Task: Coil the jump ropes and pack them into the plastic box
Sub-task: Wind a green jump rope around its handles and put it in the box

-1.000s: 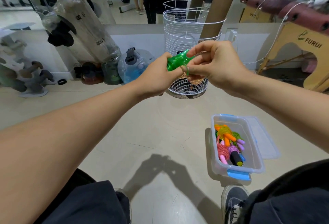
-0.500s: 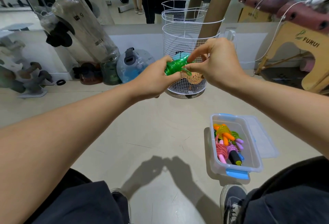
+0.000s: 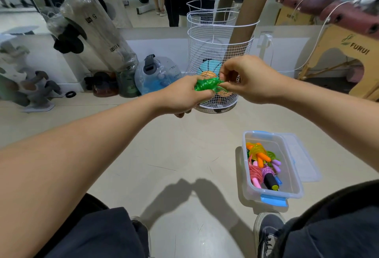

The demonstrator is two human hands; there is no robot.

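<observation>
My left hand (image 3: 182, 95) still grips the green jump rope (image 3: 207, 84) bundle in the air above the floor; my right hand (image 3: 249, 79) has dropped from its top to pinch the end. The plastic box (image 3: 295, 186) sits unmoved by my right shoe (image 3: 266, 235).

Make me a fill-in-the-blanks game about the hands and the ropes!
1. Both hands hold a ____ rope.
2. The box sits on the ____.
3. The box's clip is ____.
4. The left hand and right hand are above the ____.

Missing words: green; floor; blue; floor
</observation>
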